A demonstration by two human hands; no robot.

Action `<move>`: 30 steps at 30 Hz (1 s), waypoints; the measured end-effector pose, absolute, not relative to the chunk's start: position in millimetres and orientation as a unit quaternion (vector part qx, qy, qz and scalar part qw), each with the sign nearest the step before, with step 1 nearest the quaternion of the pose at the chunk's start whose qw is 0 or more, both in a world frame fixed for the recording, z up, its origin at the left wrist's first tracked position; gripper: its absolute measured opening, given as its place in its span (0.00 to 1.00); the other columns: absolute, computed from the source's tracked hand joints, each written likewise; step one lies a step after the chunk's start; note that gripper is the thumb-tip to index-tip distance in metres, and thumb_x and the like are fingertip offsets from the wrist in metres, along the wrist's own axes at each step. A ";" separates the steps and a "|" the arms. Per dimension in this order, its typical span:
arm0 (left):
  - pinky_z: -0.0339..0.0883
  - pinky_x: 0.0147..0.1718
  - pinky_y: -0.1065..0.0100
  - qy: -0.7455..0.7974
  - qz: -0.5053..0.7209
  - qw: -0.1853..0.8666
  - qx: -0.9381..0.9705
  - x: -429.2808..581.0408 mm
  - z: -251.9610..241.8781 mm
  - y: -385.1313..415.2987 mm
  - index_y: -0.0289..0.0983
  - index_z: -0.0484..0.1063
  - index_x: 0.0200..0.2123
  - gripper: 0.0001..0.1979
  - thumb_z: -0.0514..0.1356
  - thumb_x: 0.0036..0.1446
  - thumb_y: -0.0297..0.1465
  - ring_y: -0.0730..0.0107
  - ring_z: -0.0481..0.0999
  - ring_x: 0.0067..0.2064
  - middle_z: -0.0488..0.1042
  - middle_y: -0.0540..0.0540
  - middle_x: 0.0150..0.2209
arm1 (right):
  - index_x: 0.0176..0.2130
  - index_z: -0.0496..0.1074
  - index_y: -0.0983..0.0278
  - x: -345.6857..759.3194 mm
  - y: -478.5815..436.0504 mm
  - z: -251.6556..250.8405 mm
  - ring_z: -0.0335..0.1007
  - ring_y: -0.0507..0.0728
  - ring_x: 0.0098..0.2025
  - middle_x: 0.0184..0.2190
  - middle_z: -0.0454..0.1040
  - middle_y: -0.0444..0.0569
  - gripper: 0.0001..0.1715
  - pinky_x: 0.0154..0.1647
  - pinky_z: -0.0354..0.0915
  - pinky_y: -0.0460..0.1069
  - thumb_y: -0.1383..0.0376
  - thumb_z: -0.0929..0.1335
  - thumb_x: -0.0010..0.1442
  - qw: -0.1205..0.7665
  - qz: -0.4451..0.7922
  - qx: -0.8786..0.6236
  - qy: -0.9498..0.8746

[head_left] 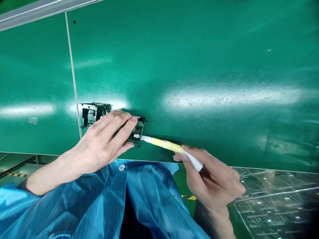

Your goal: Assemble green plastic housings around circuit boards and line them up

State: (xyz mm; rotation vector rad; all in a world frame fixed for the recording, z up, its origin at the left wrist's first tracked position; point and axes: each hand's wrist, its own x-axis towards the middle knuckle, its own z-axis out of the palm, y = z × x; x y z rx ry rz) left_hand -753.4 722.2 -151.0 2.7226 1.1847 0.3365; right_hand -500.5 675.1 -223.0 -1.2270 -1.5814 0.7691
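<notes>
My left hand (107, 136) is closed over a black frame-like part (142, 123) on the green bench, fingers across its top and thumb at its near side. Part of that frame is hidden under the hand. A second black frame with metal pieces inside (93, 113) stands just beyond the left fingers. My right hand (209, 176) pinches a thin yellow-and-white stick (165, 144) wrapped in white material. Its white tip reaches into the right side of the black part; whether it touches the inside I cannot tell.
The green bench top (199, 59) has a pale seam (72, 66) on the left and a grey metal rail (37, 13) along the far edge. Below right, clear plastic-looking trays (279, 202) sit lower than the bench. My blue smock (99, 199) is against the near edge.
</notes>
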 end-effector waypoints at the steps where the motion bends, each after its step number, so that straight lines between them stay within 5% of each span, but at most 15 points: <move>1: 0.78 0.51 0.52 0.397 0.113 0.076 0.908 -752.8 -151.2 721.6 0.25 0.64 0.57 0.24 0.63 0.62 0.32 0.51 0.78 0.51 0.76 0.29 0.48 | 0.54 0.76 0.50 -500.3 675.4 -222.5 0.77 0.57 0.24 0.30 0.82 0.43 0.31 0.22 0.73 0.51 0.77 0.71 0.56 0.478 0.314 -0.507 -0.645; 5: 0.79 0.48 0.53 0.398 0.116 0.077 0.907 -752.1 -153.4 720.7 0.26 0.64 0.57 0.24 0.62 0.62 0.33 0.51 0.78 0.50 0.76 0.30 0.48 | 0.55 0.75 0.49 -498.6 675.1 -220.2 0.77 0.57 0.24 0.31 0.82 0.42 0.30 0.22 0.74 0.52 0.76 0.71 0.57 0.466 0.311 -0.526 -0.640; 11: 0.79 0.46 0.52 0.401 0.128 0.091 0.903 -753.2 -155.5 720.7 0.27 0.64 0.57 0.23 0.62 0.63 0.32 0.52 0.78 0.49 0.76 0.31 0.48 | 0.58 0.72 0.48 -495.4 674.2 -217.5 0.81 0.61 0.31 0.38 0.83 0.43 0.35 0.36 0.80 0.59 0.77 0.71 0.57 0.430 0.282 -0.520 -0.682; 18: 0.80 0.45 0.53 0.395 0.114 0.076 0.908 -753.8 -152.9 720.5 0.25 0.66 0.55 0.22 0.64 0.61 0.30 0.53 0.78 0.48 0.76 0.31 0.47 | 0.60 0.70 0.51 -488.1 686.6 -209.0 0.80 0.60 0.28 0.33 0.83 0.44 0.36 0.29 0.80 0.55 0.76 0.70 0.57 0.418 0.256 -0.454 -0.743; 23: 0.79 0.46 0.51 0.401 0.118 0.087 0.904 -754.8 -153.0 719.8 0.26 0.65 0.57 0.22 0.63 0.61 0.28 0.52 0.78 0.49 0.76 0.32 0.48 | 0.63 0.67 0.50 -490.9 688.0 -206.2 0.81 0.61 0.31 0.36 0.83 0.44 0.38 0.35 0.81 0.57 0.77 0.68 0.59 0.397 0.243 -0.463 -0.754; 30: 0.80 0.43 0.53 0.384 0.110 0.065 0.915 -755.4 -151.2 723.9 0.21 0.68 0.53 0.21 0.64 0.61 0.29 0.51 0.78 0.48 0.77 0.29 0.46 | 0.48 0.79 0.56 -487.3 691.8 -206.3 0.82 0.58 0.33 0.37 0.83 0.45 0.17 0.36 0.80 0.51 0.72 0.69 0.63 0.357 0.169 -0.377 -0.838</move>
